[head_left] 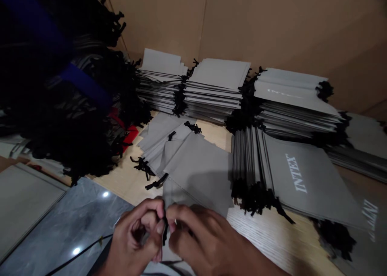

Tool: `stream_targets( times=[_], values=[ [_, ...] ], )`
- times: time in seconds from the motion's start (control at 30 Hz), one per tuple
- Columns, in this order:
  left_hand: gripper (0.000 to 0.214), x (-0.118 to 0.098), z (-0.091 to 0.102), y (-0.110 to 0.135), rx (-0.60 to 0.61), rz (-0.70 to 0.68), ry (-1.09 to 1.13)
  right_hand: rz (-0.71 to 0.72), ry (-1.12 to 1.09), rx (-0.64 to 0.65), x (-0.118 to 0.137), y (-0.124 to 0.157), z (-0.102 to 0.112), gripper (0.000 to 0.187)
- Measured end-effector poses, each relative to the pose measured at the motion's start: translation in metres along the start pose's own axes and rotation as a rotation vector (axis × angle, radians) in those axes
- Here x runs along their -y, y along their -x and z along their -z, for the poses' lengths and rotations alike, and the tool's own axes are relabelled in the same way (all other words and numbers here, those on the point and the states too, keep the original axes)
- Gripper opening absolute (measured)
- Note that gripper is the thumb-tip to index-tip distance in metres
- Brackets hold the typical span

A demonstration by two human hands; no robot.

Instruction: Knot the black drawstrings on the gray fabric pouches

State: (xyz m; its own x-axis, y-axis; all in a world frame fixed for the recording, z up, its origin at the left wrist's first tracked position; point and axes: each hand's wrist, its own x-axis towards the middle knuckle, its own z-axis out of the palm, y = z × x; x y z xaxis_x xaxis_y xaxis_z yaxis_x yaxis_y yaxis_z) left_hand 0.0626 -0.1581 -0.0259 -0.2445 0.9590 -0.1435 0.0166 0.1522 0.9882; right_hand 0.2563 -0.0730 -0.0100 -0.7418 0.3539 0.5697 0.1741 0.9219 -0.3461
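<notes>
Thumb and forefinger of the left hand (137, 237) pinch a black drawstring (165, 229). The right hand (201, 241) grips the same cord from the other side, fingertips nearly meeting. The cord sits at the near edge of a grey pouch (196, 175) lying flat on the wooden table (272, 243). Just right of it leans a row of INTEX pouches (302, 183). More stacks (217, 86) line the cardboard wall (272, 22), and a dark tangled heap (60, 106) fills the left.
</notes>
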Motion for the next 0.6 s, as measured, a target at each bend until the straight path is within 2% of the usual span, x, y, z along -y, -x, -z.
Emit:
stream_targets(
  times=[0.07,0.13,0.23,0.37,0.47,0.6],
  values=[
    [0.033,0.003,0.004,0.0,-0.051,-0.051,-0.023,-0.049,-0.035,-0.021,-0.001,-0.004,0.003,0.02],
    [0.036,0.005,0.008,0.0,-0.083,-0.045,-0.01,-0.125,-0.084,-0.068,-0.001,-0.009,0.005,0.013],
    [0.044,0.005,0.011,-0.001,-0.088,0.09,0.125,-0.214,-0.167,-0.128,0.001,-0.013,0.005,0.01],
    [0.049,0.002,0.005,0.0,-0.083,0.226,0.355,-0.229,-0.19,-0.154,0.003,-0.013,0.001,0.016],
    [0.05,0.002,0.001,0.003,-0.089,0.198,0.344,-0.226,-0.207,-0.19,0.003,-0.013,0.002,0.015],
    [0.045,0.004,-0.001,0.008,-0.142,0.08,0.192,-0.147,-0.125,-0.204,0.003,-0.015,0.006,0.008]
  ],
)
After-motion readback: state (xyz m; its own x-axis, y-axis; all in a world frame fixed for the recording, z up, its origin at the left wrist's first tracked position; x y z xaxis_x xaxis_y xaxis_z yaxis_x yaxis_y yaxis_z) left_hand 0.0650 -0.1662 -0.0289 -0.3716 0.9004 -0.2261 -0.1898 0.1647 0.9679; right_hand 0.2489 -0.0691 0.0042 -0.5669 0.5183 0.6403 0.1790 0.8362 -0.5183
